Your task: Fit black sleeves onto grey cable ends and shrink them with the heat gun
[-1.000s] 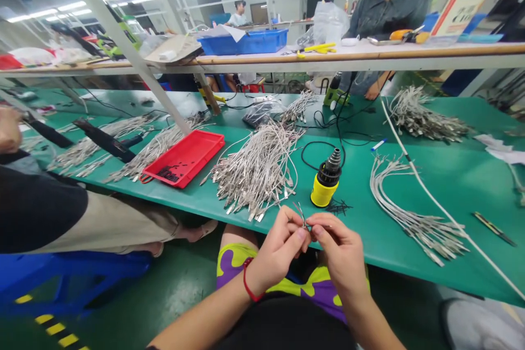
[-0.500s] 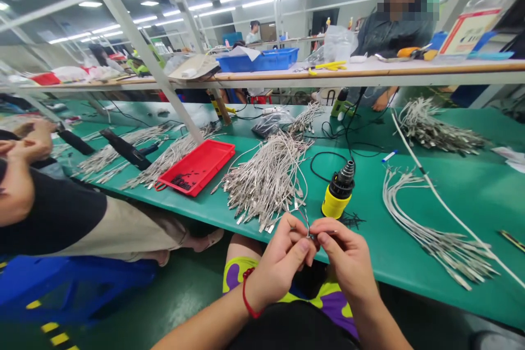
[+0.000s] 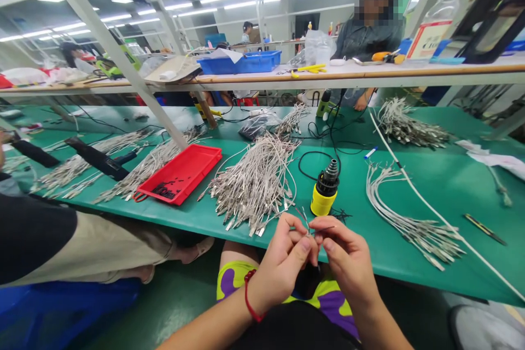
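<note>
In front of me at the table edge, my left hand [image 3: 286, 258] is closed in a pinch on a cable end, whose thin wires [image 3: 304, 219] stick up above the fingers. The rest of that cable is hidden by the hands. My right hand [image 3: 348, 256] meets it fingertip to fingertip, thumb and forefinger pinched around a thin dark strand [image 3: 326, 228], too small to identify. Just beyond them stands a yellow and black heat gun [image 3: 325, 191], nozzle up, beside several thin black pieces [image 3: 341, 214]. A heap of white-grey cables [image 3: 254, 186] lies to the left of it.
A red tray [image 3: 180, 175] with small black pieces lies left of the heap. On the green table [image 3: 353, 175] at right are a cable bundle [image 3: 414, 224], a long white cord [image 3: 435, 209] and a cutter knife [image 3: 485, 228]. One person [image 3: 371, 27] is across the bench; another sits at left.
The camera view has turned slightly right, so the table things appear shifted left. Both hands stay together; the right fingers have opened a little and more of the dark strand shows.
</note>
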A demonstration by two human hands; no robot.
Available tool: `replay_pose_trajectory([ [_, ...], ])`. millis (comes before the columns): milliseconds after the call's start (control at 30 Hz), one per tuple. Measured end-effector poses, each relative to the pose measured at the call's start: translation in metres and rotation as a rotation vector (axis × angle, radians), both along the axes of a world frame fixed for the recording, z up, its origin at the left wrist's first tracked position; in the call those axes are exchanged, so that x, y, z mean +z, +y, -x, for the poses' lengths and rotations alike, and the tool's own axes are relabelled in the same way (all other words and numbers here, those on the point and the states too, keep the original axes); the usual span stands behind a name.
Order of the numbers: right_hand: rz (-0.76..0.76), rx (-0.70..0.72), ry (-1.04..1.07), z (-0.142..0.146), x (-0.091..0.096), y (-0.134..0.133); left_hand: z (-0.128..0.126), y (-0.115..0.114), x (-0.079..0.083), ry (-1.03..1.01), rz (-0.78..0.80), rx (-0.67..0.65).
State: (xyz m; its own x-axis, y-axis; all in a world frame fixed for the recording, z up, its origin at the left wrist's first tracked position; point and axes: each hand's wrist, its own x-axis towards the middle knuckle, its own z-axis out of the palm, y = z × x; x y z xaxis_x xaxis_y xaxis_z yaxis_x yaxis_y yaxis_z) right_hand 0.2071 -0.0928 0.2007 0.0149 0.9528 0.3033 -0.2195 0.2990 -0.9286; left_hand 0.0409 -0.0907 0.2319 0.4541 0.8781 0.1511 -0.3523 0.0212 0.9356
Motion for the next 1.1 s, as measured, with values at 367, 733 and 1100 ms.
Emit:
replay_pose_trajectory([
  [367,-0.365,-0.337,-0.464,0.008,0.018,-0.006,-0.003,0.002,0.005,-0.04,0.025,-0.02],
  [733,-0.572,-0.476,-0.862,0.013,0.016,-0.008,0.02,0.007,0.004,0.273,-0.233,0.287],
  [1100,-0.444,-0.441,-0.774,0.03,0.007,-0.017,0.037,-0.003,0.008,0.484,-0.219,0.358],
])
